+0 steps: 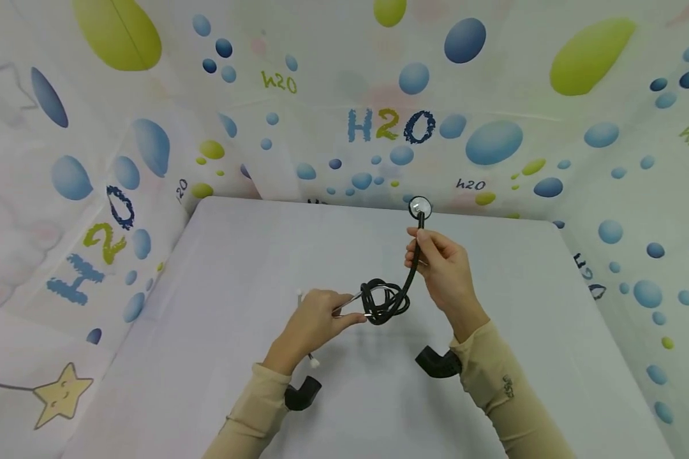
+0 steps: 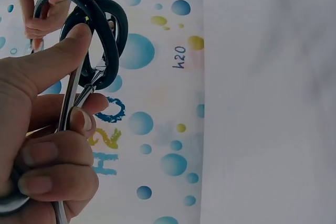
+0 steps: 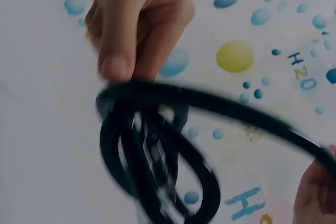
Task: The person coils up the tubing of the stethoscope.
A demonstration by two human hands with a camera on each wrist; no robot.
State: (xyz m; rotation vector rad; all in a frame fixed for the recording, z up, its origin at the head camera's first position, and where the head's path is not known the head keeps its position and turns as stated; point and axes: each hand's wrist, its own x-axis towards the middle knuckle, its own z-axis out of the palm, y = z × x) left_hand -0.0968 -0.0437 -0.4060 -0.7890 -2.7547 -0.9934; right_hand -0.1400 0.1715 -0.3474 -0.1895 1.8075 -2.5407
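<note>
A stethoscope with black tubing is held up between both hands. Its tubing is wound into a loose knot of loops in the middle. My left hand grips the metal ear tubes, fingers curled round them in the left wrist view. White eartips stick out beyond that hand. My right hand pinches the tubing just below the round metal chestpiece, which points up and away. In the right wrist view the looped tubing hangs large and somewhat blurred, and the right fingers show only at the right edge.
A white table spreads beneath the hands. Behind and beside it hangs a pale cloth printed with blue and green drops. Black curved pieces sit by both wrists, against the beige sleeves.
</note>
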